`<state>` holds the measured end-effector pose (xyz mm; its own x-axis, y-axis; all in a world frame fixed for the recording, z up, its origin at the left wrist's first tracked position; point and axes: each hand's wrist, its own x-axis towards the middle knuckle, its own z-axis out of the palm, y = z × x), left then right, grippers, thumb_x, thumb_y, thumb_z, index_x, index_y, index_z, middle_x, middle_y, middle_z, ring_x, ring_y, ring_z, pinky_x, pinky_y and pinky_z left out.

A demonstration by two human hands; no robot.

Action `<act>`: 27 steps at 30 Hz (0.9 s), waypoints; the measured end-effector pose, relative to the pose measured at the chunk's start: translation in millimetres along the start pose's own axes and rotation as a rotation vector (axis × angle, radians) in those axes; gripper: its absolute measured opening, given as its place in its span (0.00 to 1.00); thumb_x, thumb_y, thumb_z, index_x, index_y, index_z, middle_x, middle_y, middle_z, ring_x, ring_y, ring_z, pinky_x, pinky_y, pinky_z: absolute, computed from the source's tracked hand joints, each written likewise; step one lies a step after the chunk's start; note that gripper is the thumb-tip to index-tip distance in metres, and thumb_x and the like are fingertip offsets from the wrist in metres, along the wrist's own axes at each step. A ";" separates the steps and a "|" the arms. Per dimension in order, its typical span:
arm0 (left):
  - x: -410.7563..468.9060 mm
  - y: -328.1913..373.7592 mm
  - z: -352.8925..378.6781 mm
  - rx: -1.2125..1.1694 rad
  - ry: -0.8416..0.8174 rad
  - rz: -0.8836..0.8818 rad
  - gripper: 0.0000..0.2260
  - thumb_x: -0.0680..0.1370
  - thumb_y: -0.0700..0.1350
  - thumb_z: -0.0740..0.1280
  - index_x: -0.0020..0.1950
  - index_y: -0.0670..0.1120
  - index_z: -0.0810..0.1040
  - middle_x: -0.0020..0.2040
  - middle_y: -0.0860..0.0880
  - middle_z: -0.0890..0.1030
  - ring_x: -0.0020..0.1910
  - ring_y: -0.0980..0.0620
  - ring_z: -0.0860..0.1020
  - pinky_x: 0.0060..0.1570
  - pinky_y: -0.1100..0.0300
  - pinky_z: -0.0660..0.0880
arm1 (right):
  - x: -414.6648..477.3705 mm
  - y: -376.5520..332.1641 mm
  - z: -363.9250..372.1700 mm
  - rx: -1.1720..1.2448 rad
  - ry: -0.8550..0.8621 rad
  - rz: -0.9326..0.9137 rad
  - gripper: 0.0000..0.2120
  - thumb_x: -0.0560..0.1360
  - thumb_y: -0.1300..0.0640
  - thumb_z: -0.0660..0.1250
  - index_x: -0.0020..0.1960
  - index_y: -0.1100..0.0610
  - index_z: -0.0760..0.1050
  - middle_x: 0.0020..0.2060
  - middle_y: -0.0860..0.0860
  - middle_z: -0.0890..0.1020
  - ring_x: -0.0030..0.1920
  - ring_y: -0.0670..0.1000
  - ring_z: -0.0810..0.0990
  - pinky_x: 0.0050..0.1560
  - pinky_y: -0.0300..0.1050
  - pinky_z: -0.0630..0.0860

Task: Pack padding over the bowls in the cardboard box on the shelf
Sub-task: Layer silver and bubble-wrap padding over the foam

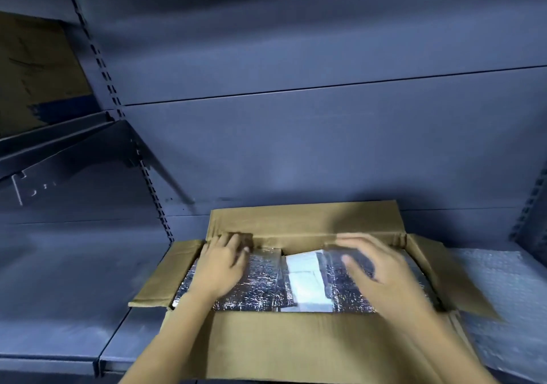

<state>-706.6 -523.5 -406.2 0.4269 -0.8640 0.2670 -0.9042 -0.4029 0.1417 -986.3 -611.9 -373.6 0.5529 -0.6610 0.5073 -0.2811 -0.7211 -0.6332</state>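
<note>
An open cardboard box [296,345] stands on the dark shelf, flaps folded outward. Silver foil padding [260,289] lies across its inside, with a white foam piece [305,283] showing in the middle gap. The bowls are hidden beneath. My left hand [222,265] lies on the foil at the box's back left corner, fingers reaching toward the rear wall. My right hand [376,268], blurred, hovers with spread fingers over the foil on the right side; whether it touches is unclear.
A sheet of bubble wrap [497,303] lies on the shelf right of the box. The shelf back panel [296,146] rises close behind. A slotted upright [148,176] and a bracket stand at left, with another cardboard box [35,72] on the upper left shelf.
</note>
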 end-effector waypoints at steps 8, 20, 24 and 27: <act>4.6 106.8 -3.8 -0.163 0.249 0.416 0.06 0.74 0.50 0.56 0.47 0.50 0.70 0.41 0.48 0.77 0.38 0.44 0.76 0.38 0.56 0.71 | -67.4 108.5 -133.4 -0.207 0.269 0.553 0.17 0.74 0.64 0.66 0.56 0.45 0.76 0.55 0.56 0.80 0.51 0.48 0.77 0.49 0.37 0.69; -23.6 288.1 39.7 -0.054 -0.308 0.838 0.28 0.77 0.58 0.45 0.66 0.46 0.74 0.67 0.46 0.74 0.69 0.46 0.65 0.72 0.50 0.57 | -132.2 184.5 -143.5 -0.589 -0.409 0.628 0.41 0.65 0.24 0.56 0.73 0.40 0.56 0.73 0.39 0.59 0.73 0.46 0.59 0.71 0.44 0.59; -23.8 286.0 42.8 -0.116 -0.301 0.829 0.36 0.71 0.61 0.38 0.62 0.46 0.76 0.64 0.47 0.75 0.67 0.48 0.66 0.71 0.52 0.56 | -125.3 186.8 -143.8 -0.738 -0.333 0.597 0.26 0.75 0.39 0.61 0.71 0.39 0.60 0.71 0.39 0.63 0.71 0.48 0.63 0.67 0.43 0.61; -25.0 285.5 44.7 -0.143 -0.303 0.833 0.37 0.70 0.62 0.37 0.63 0.46 0.76 0.64 0.47 0.75 0.67 0.49 0.66 0.72 0.52 0.56 | -118.4 190.4 -139.8 -0.768 -0.334 0.608 0.25 0.74 0.39 0.62 0.70 0.38 0.63 0.69 0.42 0.66 0.70 0.49 0.64 0.63 0.42 0.63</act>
<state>-976.1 -630.3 -415.0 -0.4070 -0.9103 0.0759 -0.8999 0.4138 0.1374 -1214.9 -699.9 -472.4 0.3066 -0.9511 -0.0364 -0.9457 -0.3001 -0.1251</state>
